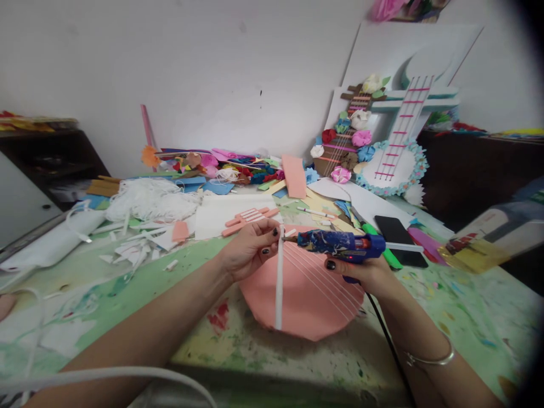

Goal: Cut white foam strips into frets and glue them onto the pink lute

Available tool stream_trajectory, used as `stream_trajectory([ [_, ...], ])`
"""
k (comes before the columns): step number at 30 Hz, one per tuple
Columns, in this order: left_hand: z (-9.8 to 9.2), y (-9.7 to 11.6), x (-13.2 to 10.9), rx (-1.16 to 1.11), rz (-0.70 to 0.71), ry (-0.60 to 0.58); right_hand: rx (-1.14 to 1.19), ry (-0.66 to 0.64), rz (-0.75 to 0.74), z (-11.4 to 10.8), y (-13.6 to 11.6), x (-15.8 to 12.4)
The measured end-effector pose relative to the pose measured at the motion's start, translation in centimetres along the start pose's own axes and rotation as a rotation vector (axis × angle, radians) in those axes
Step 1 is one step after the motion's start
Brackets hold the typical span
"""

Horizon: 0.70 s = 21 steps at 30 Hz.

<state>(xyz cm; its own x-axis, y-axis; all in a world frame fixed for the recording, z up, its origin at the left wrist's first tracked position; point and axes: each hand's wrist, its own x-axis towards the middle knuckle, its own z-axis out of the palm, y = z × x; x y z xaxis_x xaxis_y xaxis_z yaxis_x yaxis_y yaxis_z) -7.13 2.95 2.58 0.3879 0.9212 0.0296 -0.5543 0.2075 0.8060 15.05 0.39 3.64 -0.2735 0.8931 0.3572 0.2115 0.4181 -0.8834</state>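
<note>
My right hand (361, 273) grips a blue hot glue gun (335, 243), its nozzle pointing left and a glue stick jutting from the back. The nozzle is at the upper end of a white paper strip (279, 289). My left hand (253, 249) pinches that upper end between thumb and forefinger, and the strip hangs down from it. Behind the strip lies a pink guitar-shaped cutout (314, 306), with several white strings running slantwise over its round body. Beyond my left hand is its pink headstock (250, 220), crossed by short white pieces.
White paper scraps (136, 246) and a heap of white cord (147, 198) lie to the left. A black phone (399, 235) and a green marker (389, 255) are at the right. Finished paper guitars (399, 141) lean at the back. A black cable (389, 340) trails from the glue gun.
</note>
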Motion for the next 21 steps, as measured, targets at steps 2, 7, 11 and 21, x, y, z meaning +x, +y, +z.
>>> stream_trajectory([
  [2, 0.17, 0.05, -0.07, -0.011, -0.004, 0.004, 0.011, 0.024, 0.012, -0.03, 0.19, -0.06],
  [7, 0.21, -0.15, -0.21, 0.005, -0.015, -0.025, 0.025, 0.105, 0.043, -0.16, 0.81, -0.11],
  [11, -0.08, -0.42, -0.18, 0.046, -0.004, -0.061, 0.022, 0.093, 0.051, -0.23, 0.95, -0.05],
  [21, -0.15, -0.27, -0.15, 0.045, 0.007, -0.056, 0.009, 0.052, 0.033, -0.33, 0.99, -0.05],
])
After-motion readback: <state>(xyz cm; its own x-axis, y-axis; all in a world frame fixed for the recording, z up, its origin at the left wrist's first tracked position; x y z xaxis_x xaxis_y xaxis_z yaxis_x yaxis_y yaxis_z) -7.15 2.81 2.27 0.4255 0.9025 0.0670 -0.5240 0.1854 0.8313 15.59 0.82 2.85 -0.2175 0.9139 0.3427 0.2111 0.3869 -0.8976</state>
